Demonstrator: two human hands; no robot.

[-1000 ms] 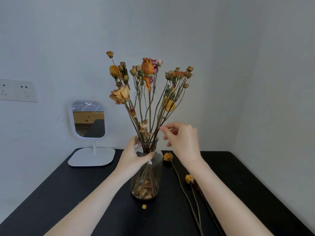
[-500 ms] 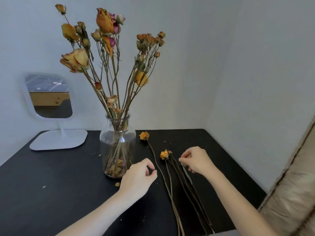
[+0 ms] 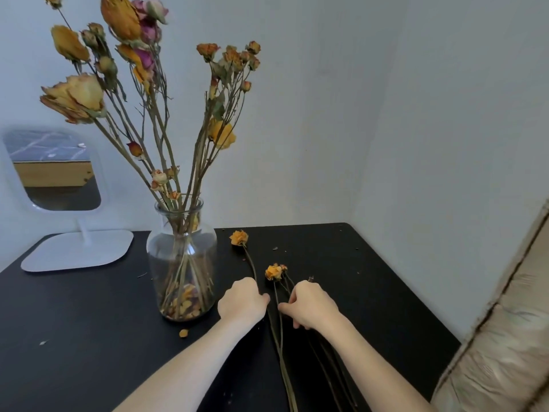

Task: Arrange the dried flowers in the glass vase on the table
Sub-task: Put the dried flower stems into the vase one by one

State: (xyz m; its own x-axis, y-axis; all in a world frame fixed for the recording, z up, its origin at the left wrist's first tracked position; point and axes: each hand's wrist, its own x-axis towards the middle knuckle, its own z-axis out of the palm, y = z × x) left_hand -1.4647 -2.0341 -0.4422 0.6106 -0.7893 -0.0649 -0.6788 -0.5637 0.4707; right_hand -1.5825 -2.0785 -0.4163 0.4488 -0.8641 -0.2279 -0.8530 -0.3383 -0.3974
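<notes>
The glass vase stands on the black table, holding several dried orange and pink flowers with fallen petals at its bottom. To its right several loose dried flowers lie flat: a long stem with an orange head and a shorter one beside dark bare stems. My left hand rests curled over the long stem, its grip hidden. My right hand pinches the stems just below the shorter flower's head.
A white stand mirror sits on its base at the back left. Walls close the back and right sides. A beige cushioned edge lies past the table's right edge. A loose petal lies in front of the vase.
Both hands left the vase neck and dropped to the loose stems on the table. In the last half second they closed in on each other. The view tilted down and right.
</notes>
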